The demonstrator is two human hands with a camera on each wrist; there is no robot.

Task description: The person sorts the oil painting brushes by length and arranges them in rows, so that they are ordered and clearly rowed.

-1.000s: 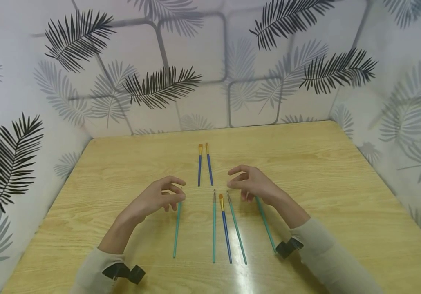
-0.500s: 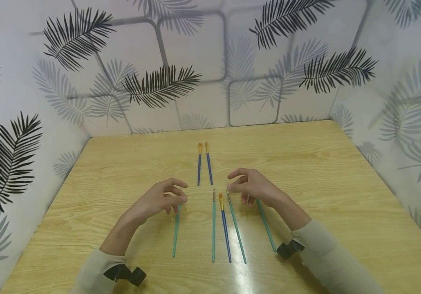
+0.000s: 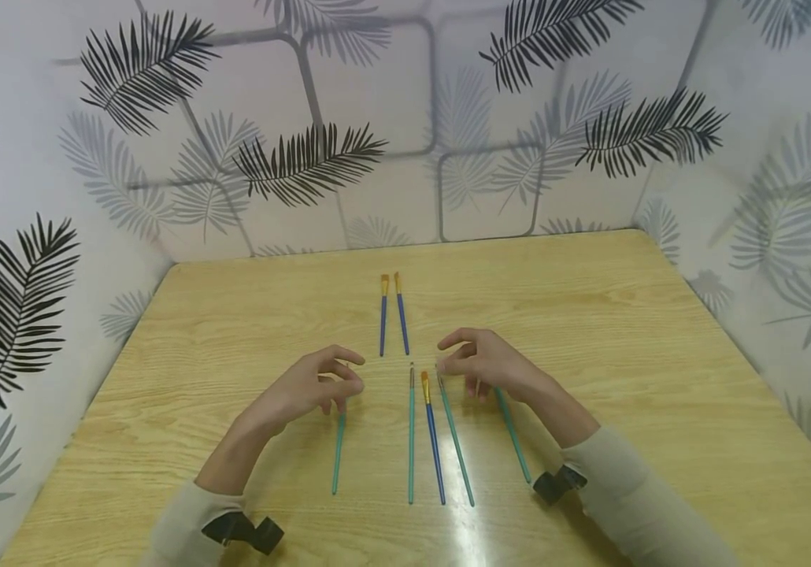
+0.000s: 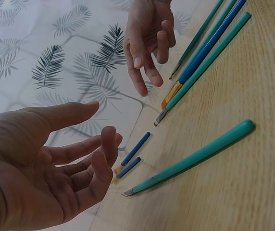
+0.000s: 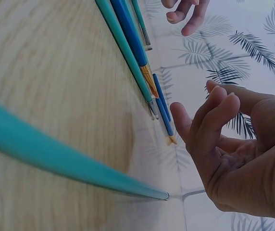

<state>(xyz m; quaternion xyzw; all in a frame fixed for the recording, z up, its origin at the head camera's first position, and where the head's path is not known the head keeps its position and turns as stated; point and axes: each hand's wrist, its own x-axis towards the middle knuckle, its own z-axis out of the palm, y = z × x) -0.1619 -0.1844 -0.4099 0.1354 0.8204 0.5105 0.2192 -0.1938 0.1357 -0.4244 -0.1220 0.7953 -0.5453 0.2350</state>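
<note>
My left hand hovers with loosely bent fingers above the tip of a teal paintbrush, holding nothing. Across from it, my right hand is likewise relaxed, over another teal paintbrush whose bristle end it hides. Between the hands, a blue paintbrush with a gold ferrule lies flanked by two teal paintbrushes, one on its left and one on its right. The left wrist view shows the left palm apart from the nearby teal brush. In the right wrist view the fingers curve upward, bare.
Farther back on the wood-grain table lie two blue paintbrushes with gold-brown bristles, a left one and a right one. A leaf-patterned wall borders the table behind. Dark wrist cameras sit on both sleeves, the left one near the table.
Both hands have sunk slightly toward the near side in the head view, the left one also drifting a little right. The brushes stay where they lie; the head view has shifted a touch.
</note>
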